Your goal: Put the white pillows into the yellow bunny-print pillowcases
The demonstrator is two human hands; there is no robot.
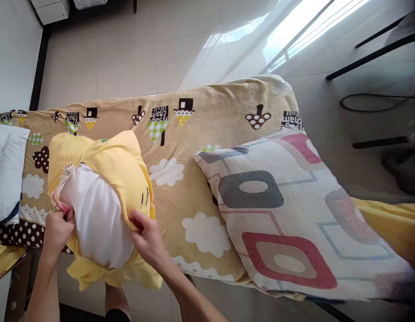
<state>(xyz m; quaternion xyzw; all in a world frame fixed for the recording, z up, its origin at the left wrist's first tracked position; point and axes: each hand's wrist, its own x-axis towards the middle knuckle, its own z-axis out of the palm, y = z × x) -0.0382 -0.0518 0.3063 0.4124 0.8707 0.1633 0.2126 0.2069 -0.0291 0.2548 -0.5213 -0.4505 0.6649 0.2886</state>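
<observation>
A yellow pillowcase (123, 161) is partly around a white pillow (96, 217), whose bulging middle shows through the case's wide opening. My left hand (58, 230) pinches the pink-lined left edge of that opening. On the other side, my right hand (147, 237) is closed on the right edge of the yellow cloth. The pillow rests at the near side of the bed, and a loose flap of yellow cloth hangs below it. Parts of the pillow under the case are hidden.
A tan patterned blanket (200, 179) covers the narrow bed. A large pillow with grey and red shapes (261, 223) lies on the right, a white pillow (9, 170) on the left. Yellow cloth (391, 219) is at the far right. Black metal legs (371, 58) stand on the tiled floor.
</observation>
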